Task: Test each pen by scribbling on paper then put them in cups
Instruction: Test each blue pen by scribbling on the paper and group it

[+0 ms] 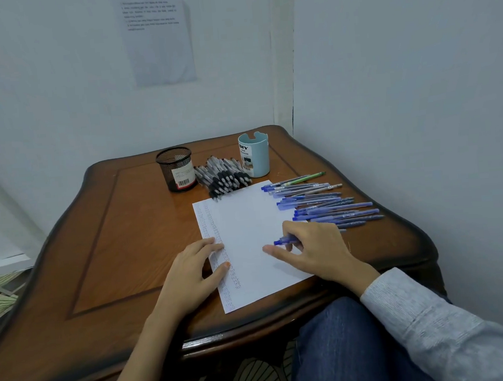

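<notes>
Pinching a blue pen (282, 241) lying nine-to-three, the right hand (316, 245) is over the paper (246, 220); the left hand (190, 269) (fingers flat) presses its nine-o'clock edge.

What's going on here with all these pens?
A person sits at the brown wooden table. Their left hand rests on the white paper sheet while the right hand holds a blue pen over it. More blue pens and a pile of black-grip pens lie nearby. No pens stick out of the black mesh cup or the light blue plastic cup.
</notes>
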